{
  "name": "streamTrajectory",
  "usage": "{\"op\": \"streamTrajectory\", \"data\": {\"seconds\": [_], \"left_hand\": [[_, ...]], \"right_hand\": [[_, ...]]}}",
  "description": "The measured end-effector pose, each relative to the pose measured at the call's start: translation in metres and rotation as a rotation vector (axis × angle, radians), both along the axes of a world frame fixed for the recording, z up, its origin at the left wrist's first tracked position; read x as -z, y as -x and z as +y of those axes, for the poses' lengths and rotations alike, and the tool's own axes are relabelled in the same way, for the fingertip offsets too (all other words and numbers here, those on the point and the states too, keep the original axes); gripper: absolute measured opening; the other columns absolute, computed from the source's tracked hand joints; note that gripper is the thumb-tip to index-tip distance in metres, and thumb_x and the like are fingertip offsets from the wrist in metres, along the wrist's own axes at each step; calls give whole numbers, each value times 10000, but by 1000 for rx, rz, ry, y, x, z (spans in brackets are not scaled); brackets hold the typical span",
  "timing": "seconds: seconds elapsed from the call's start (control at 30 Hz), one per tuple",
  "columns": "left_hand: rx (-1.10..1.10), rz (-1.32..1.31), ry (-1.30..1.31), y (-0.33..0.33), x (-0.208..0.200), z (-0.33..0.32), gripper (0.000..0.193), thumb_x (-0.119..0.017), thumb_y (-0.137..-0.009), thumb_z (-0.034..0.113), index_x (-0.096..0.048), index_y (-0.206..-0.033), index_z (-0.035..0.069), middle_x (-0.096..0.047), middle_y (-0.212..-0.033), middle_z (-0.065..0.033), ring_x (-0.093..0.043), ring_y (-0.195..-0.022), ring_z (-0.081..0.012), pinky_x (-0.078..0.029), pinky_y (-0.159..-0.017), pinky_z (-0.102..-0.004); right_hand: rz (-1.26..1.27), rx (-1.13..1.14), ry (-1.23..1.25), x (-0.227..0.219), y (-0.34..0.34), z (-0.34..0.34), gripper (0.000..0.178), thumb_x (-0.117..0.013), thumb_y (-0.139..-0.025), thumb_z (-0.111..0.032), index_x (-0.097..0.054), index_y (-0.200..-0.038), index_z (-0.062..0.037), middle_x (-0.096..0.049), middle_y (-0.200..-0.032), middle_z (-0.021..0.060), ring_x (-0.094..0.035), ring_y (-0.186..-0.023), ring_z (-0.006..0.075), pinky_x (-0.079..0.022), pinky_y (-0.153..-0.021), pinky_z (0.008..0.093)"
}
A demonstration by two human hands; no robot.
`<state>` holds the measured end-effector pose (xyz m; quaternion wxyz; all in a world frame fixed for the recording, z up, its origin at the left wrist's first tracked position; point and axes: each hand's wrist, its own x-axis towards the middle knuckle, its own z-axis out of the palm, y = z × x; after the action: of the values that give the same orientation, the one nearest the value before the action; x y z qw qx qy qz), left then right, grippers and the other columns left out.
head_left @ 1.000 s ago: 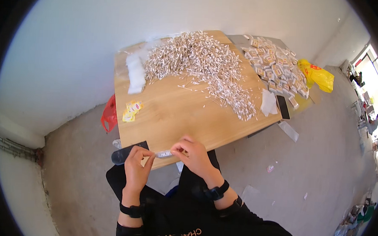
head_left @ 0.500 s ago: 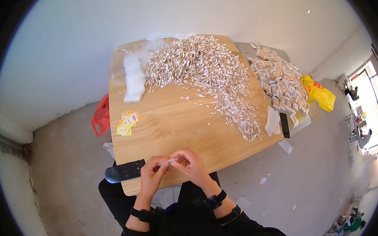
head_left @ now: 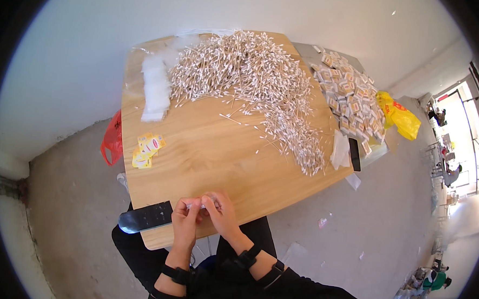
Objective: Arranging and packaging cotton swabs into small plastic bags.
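My left hand (head_left: 185,220) and my right hand (head_left: 222,216) meet above the table's near edge. Pinched between the fingertips of both is a small clear plastic bag (head_left: 202,205), mostly covered by the fingers; its contents, if any, cannot be made out. Beyond them a big heap of cotton swabs (head_left: 249,69) with white tips and wooden sticks spreads over the far half of the wooden table (head_left: 196,147). A stack of clear plastic bags (head_left: 155,88) lies left of the heap. Several yellow-and-white cards (head_left: 147,151) sit nearer, by the left edge.
A dark, flat, round-ended object (head_left: 146,217) overhangs the near left corner. On the right, a grey surface (head_left: 304,51) bears many small packed bundles (head_left: 353,98), with a yellow bag (head_left: 398,114) beside them. A black phone (head_left: 354,154) lies at the right edge; a red bag (head_left: 113,138) hangs left.
My hands have drawn closer together, and the fingers now cover more of the plastic bag. The whole view has shifted a little, so the table appears farther left and slightly higher.
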<state>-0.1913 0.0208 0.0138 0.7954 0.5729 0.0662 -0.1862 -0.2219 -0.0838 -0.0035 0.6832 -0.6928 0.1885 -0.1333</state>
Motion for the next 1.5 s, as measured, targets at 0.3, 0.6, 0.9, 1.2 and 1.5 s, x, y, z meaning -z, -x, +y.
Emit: {"op": "streamTrajectory", "data": {"seconds": [0.3,0.6,0.9,1.2,1.5], "left_hand": [[3,-41,-233,-6,-4,-10,220,-573,-948,205,-624,-822,31,-578,-680,15,-484,-574,-50,-377,-530,-193],[-51,-14,-120,2,-8,-2,214,-565,-959,197,-635,-912,0,-641,-749,-33,-564,-654,-60,-449,-607,-204],[-75,-73,-198,4,3,-5,224,-547,-969,203,-605,-920,-8,-622,-803,-15,-562,-709,-53,-475,-657,-211],[-118,-158,-222,7,0,-11,204,-548,-970,205,-569,-916,9,-616,-805,-5,-562,-704,-42,-481,-631,-201],[-160,-189,-285,5,4,-9,209,-550,-960,169,-549,-832,5,-583,-724,-21,-520,-626,-51,-436,-552,-212]], "right_hand": [[-35,2,254,-11,-6,-13,261,-513,-961,-223,-616,-852,-9,-540,-779,122,-564,-743,240,-446,-627,336],[113,-10,-326,-18,-10,0,339,-464,-998,-231,-601,-829,29,-534,-890,65,-580,-699,116,-512,-645,269],[147,-81,-328,-15,-9,-3,295,-504,-980,-254,-590,-918,21,-544,-897,82,-584,-730,150,-501,-641,278],[-24,-87,280,-13,-9,2,242,-538,-955,-222,-594,-956,13,-547,-928,120,-578,-826,210,-481,-703,318],[34,-76,-371,-18,-9,6,332,-431,-1010,-245,-604,-911,21,-527,-929,43,-573,-704,123,-496,-618,243]]}}
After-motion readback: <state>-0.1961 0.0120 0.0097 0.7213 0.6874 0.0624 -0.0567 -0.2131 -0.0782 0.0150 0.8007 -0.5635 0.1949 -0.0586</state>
